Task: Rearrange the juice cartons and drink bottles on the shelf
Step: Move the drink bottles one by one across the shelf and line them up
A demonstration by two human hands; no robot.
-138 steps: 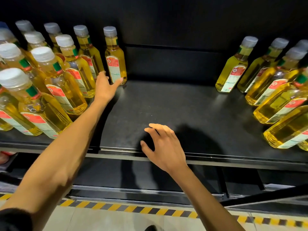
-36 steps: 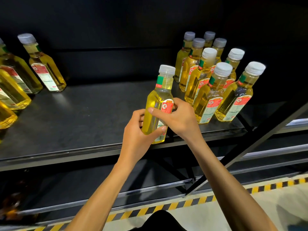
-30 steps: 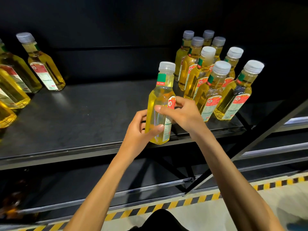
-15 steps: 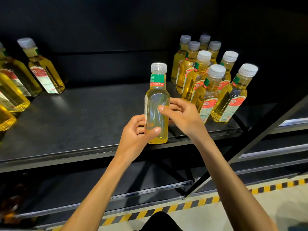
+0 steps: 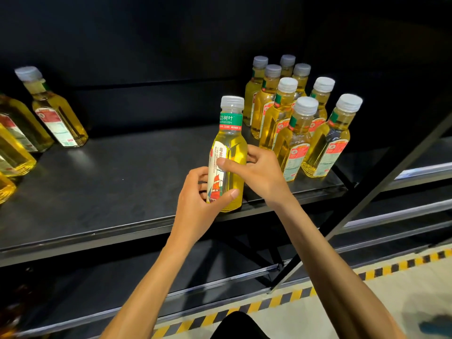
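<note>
Black shelf (image 5: 110, 187), tea bottle (image 5: 231, 140) upright at its front edge.
Curled left hand (image 5: 198, 201) grips its base, right hand (image 5: 259, 177) pinches mid-body; bottle cluster (image 5: 298, 135) stands just rightward.

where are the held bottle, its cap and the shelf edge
held bottle (image 5: 233, 145), head view, yellow body above the fingers
cap (image 5: 232, 104), head view, ribbed white side
shelf edge (image 5: 85, 241), head view, bare front lip

Both hands on upright clear plastic bottle of yellow drink, white cap (image 5: 227, 152): left hand (image 5: 198, 199) grips lower body, right hand (image 5: 259, 172) pinches label. Black metal shelf (image 5: 97, 192) below.
</note>
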